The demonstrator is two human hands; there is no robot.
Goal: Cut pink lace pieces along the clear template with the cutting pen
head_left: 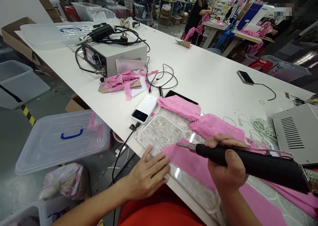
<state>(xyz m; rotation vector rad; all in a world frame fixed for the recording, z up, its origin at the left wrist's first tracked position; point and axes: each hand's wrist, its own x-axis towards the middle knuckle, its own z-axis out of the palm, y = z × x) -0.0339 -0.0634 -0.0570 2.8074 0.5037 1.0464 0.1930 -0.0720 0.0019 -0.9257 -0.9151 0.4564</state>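
Sitting near pink fabric [190,161], a power bank [147,106] shows blurred digits [139,115]. The right hand [231,168] curls round a black tool [268,166]; the left hand [147,178] lies open, touching the fabric.

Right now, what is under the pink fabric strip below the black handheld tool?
A speckled grey-white panel shows along edges of the pink fabric strip; whatever lies directly beneath is covered.
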